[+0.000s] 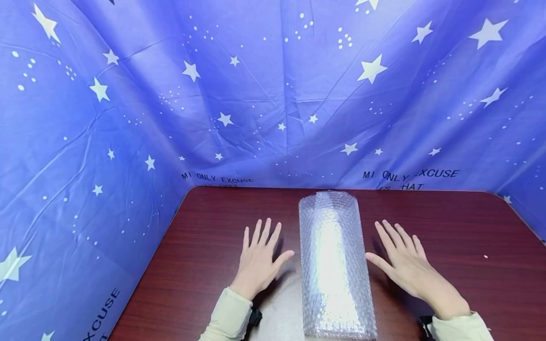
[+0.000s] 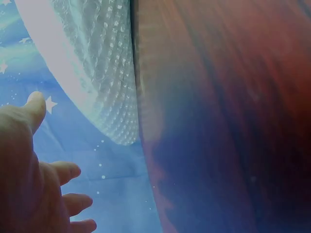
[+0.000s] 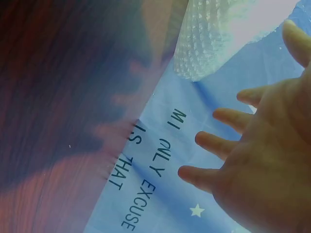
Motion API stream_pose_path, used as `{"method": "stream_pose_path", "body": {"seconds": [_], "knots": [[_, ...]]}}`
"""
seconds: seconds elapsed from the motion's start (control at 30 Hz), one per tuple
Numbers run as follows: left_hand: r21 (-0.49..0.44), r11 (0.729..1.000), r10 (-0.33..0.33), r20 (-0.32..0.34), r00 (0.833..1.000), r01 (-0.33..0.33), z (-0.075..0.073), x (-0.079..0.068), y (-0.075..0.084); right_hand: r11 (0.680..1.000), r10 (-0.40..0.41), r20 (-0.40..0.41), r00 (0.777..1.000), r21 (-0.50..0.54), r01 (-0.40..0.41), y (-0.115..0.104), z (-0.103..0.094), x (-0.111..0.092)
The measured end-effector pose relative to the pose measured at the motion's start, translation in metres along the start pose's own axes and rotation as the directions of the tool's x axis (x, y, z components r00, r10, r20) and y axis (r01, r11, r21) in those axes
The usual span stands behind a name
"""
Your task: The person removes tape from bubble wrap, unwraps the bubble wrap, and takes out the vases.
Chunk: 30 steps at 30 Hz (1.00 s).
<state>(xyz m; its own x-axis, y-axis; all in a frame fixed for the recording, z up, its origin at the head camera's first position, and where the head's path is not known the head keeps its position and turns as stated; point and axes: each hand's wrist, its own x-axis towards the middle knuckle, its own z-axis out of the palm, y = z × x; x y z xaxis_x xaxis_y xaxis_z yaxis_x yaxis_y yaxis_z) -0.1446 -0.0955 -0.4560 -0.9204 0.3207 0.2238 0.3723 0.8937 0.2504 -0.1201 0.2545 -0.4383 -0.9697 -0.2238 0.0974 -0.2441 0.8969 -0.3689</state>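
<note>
A long bundle of clear bubble wrap point(image 1: 334, 265) lies lengthwise on the table between my two hands; its glossy top reflects the light, and whatever may be inside cannot be made out. To its left, my left hand point(image 1: 258, 265) is spread palm down, thumb pointing toward the wrap with a small gap. On the other side, my right hand point(image 1: 407, 270) is likewise spread, its thumb tip very near the wrap's right edge. Both wrist views show the fingers extended and holding nothing, with the bubble wrap point(image 2: 109, 82) apart from the left hand point(image 2: 29, 170) and the right hand point(image 3: 262, 160).
Beneath everything is a dark red wood-grain table point(image 1: 204, 227) with rounded far corners. Behind it and along the left hangs a blue cloth point(image 1: 264, 94) printed with stars and lettering. A tiny white speck point(image 1: 485, 256) lies on the right part of the table.
</note>
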Motion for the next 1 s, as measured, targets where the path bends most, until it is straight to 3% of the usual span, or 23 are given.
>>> {"method": "stream_pose_path", "body": {"seconds": [0.57,1.0], "knots": [[-0.036,0.999,-0.009,0.014,1.0,0.01,-0.004,0.0,0.0,0.984,-0.124,-0.028,0.992,0.123,0.127,-0.01,-0.002,0.009],[-0.036,0.999,0.007,0.027,1.0,-0.006,-0.004,0.003,0.003,0.963,-0.198,0.033,0.98,0.192,0.188,-0.03,-0.004,0.023]]}}
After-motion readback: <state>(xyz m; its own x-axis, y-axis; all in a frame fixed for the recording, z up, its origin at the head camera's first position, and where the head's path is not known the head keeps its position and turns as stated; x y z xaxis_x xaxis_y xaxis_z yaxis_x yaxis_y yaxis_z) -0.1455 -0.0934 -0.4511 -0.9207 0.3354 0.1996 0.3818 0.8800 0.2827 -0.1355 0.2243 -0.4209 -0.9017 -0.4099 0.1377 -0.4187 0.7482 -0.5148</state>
